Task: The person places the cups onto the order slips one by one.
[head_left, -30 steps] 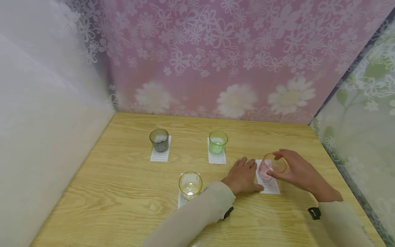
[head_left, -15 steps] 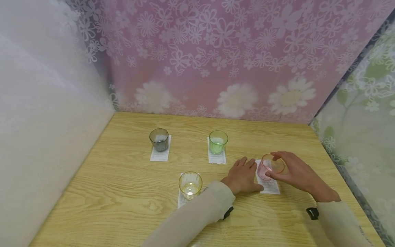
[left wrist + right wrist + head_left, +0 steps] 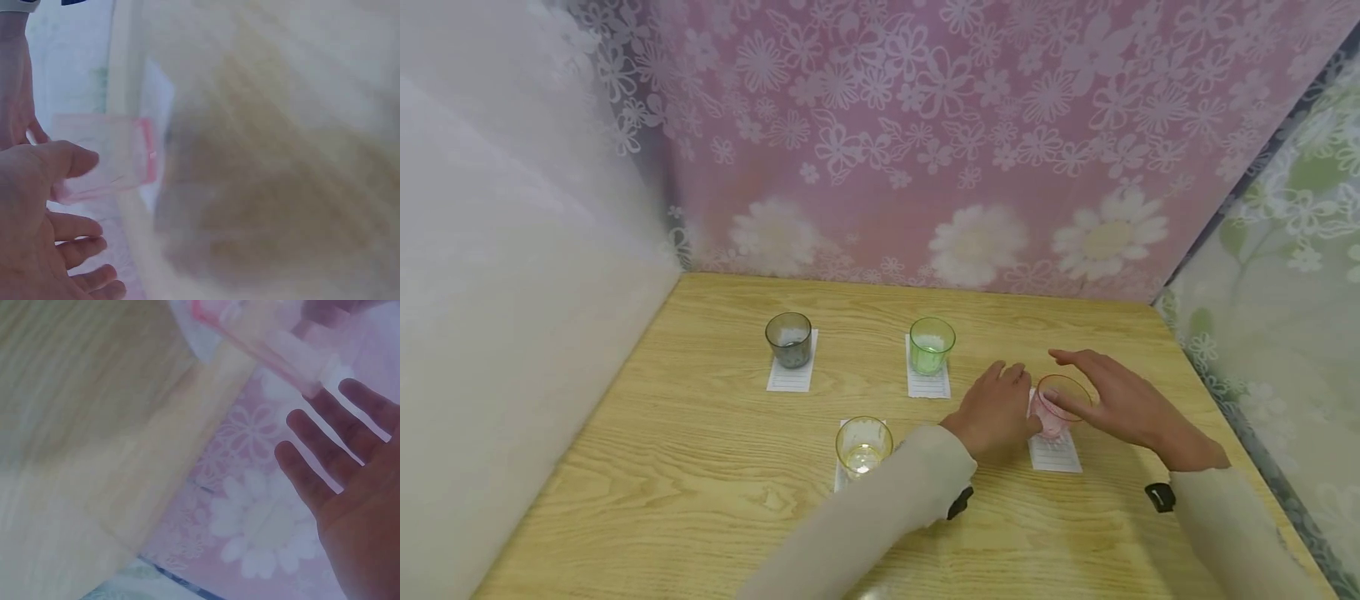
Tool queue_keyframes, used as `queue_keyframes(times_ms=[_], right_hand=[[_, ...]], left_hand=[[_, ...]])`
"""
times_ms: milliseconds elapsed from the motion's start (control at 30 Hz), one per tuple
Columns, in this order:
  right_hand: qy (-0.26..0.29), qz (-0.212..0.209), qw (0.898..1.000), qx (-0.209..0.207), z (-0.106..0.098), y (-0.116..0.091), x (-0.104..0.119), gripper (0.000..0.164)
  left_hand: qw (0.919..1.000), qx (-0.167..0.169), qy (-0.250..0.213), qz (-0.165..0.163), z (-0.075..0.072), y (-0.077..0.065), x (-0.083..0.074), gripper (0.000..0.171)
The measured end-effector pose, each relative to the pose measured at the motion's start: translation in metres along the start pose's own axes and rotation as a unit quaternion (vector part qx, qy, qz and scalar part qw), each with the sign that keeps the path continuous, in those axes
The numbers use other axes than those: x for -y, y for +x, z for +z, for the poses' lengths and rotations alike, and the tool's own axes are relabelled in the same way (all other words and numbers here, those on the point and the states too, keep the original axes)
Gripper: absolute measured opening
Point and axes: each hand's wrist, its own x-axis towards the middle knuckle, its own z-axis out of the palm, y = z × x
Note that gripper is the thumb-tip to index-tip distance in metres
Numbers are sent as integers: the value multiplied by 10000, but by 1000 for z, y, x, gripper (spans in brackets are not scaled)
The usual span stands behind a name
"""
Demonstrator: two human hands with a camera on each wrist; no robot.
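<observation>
On a small lined paper slip (image 3: 1056, 460) at the right of the table stands a clear pink glass (image 3: 1049, 423). My right hand (image 3: 1118, 402) is spread around its right side, the thumb overlapping the rim in the head view and the fingers beyond it. Those fingers are extended and apart in the right wrist view, the glass (image 3: 275, 359) close to their tips. To the left of the glass is my left hand (image 3: 996, 408), its thumb at the glass's side and its other fingers pointing away. The left wrist view shows its thumb overlapping the glass (image 3: 119, 156).
A grey glass (image 3: 790, 346) and a green glass (image 3: 929, 354) stand farther back on their own paper slips. Nearer, a yellow glass (image 3: 859, 442) sits on another slip, partly behind my left sleeve (image 3: 880, 508). Patterned walls enclose the wooden table (image 3: 662, 467).
My right hand's fingers have spread and lifted away from the rim they were pinching. My left hand has come up off the paper slip and moved slightly forward. The pink glass stays on the slip.
</observation>
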Motion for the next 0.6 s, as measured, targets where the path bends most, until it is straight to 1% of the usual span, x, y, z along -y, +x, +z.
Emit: queue_keyframes(times_ms=[133, 200, 367, 467, 600], right_hand=[[-68, -114, 9999, 39, -9, 12, 9, 66], [-125, -271, 9996, 10, -13, 19, 13, 62], [-313, -673, 9971, -178, -25, 37, 22, 52], [-406, -731, 9962, -237, -31, 48, 30, 49], [-510, -671, 9961, -262, -33, 62, 41, 46]], left_hand=[[9997, 26, 239, -71, -21, 2, 5, 57], [9993, 68, 321, -165, -30, 4, 10, 55], [9989, 112, 287, -356, -50, 9, 27, 53], [9986, 86, 296, -439, -62, 11, 39, 54], [9981, 45, 274, -549, -77, 12, 54, 55]])
